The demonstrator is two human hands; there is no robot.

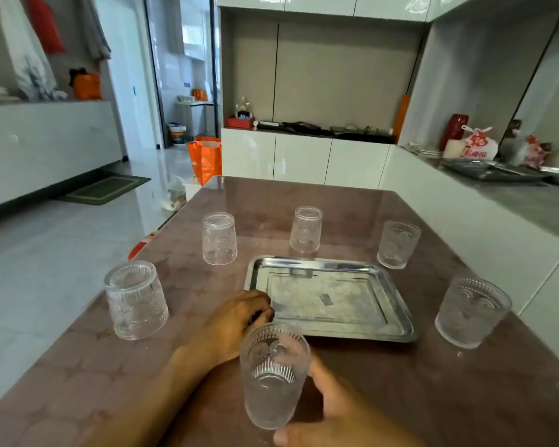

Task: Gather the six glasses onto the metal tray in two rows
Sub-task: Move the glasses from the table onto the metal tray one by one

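An empty metal tray (397,304) lies in the middle of the brown table. Ribbed clear glasses ring it: one at the left (135,301), one at the far left (219,238), one behind the tray (305,230), one at the far right (398,244) and one at the right (472,311). My right hand (333,404) is wrapped around a sixth glass (273,375) in front of the tray, holding it upright. My left hand (239,317) rests with curled fingers on the tray's near left corner.
The table's left edge drops to a tiled floor with an orange bag (205,158) beyond its far corner. A grey counter (530,201) with trays and bags runs along the right. White cabinets stand behind the table.
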